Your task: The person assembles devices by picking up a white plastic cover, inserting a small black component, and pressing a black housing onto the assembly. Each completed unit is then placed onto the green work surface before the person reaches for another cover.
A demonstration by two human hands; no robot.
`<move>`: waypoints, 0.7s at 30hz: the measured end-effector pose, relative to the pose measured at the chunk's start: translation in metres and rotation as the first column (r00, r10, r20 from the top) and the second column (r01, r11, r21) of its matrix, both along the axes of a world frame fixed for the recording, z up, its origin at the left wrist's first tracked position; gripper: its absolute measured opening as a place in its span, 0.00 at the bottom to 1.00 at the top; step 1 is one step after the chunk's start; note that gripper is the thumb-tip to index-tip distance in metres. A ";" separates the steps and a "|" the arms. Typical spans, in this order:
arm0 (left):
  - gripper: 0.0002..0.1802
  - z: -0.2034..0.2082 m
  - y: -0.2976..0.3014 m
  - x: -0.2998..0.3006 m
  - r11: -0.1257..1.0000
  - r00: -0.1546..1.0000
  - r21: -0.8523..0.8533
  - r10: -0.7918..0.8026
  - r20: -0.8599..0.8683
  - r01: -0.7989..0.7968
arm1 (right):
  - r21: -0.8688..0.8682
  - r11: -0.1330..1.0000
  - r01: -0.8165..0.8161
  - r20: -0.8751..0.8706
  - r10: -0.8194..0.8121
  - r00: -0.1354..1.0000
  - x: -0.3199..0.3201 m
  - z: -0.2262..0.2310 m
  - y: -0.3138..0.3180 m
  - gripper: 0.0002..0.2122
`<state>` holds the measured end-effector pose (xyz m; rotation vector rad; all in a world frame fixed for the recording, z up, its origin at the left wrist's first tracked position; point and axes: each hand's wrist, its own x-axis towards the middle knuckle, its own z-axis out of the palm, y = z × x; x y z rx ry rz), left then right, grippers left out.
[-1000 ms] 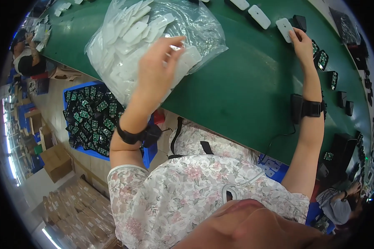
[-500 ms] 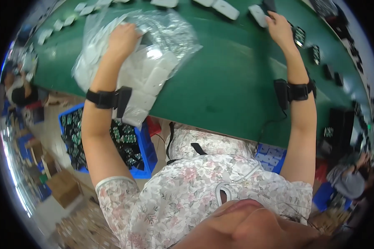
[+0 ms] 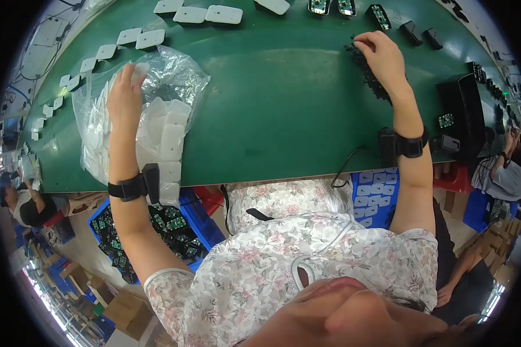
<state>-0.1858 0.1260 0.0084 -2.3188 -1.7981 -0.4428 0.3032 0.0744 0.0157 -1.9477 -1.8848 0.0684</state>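
My left hand (image 3: 124,101) is over the mouth of a clear plastic bag (image 3: 179,66), fingers curled around a whitish plastic piece (image 3: 139,70). Flat white plastic covers (image 3: 172,139) fill the bag, some lying in a row along its right side. Farther right, my right hand (image 3: 385,61) hovers at a heap of small black parts (image 3: 371,81). Its thumb and forefinger are pinched together; anything between them is too small to make out.
White-covered units (image 3: 224,14) line the far edge of the green table (image 3: 266,110). Black cases with circuit boards (image 3: 380,17) stand at the far right, near a black box (image 3: 464,113). Below the table are a blue crate (image 3: 200,225) of boards and a blue tray (image 3: 376,196). Co-workers sit at both sides.
The view has shifted, showing more of the table's far edge. My right hand has left a white-covered unit and is now at the black parts. My left hand stays at the bag.
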 end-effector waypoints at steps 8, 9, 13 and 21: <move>0.26 0.021 -0.050 0.103 0.928 0.792 -0.179 -0.164 0.588 0.325 | 0.009 0.991 -0.137 0.109 0.135 0.985 -0.012 -0.038 0.023 0.08; 0.26 0.020 -0.055 0.115 0.929 0.792 -0.176 -0.166 0.588 0.325 | 0.040 0.986 -0.161 0.132 0.154 0.979 -0.009 -0.042 0.022 0.07; 0.15 0.007 -0.066 0.152 0.897 0.509 -0.258 0.044 0.859 0.358 | 0.070 0.979 -0.190 0.139 0.179 0.974 -0.016 -0.037 0.019 0.05; 0.13 -0.002 -0.068 0.198 0.846 0.326 -0.244 0.089 0.941 0.474 | 0.047 0.979 -0.199 0.193 0.186 0.963 -0.018 -0.027 0.003 0.05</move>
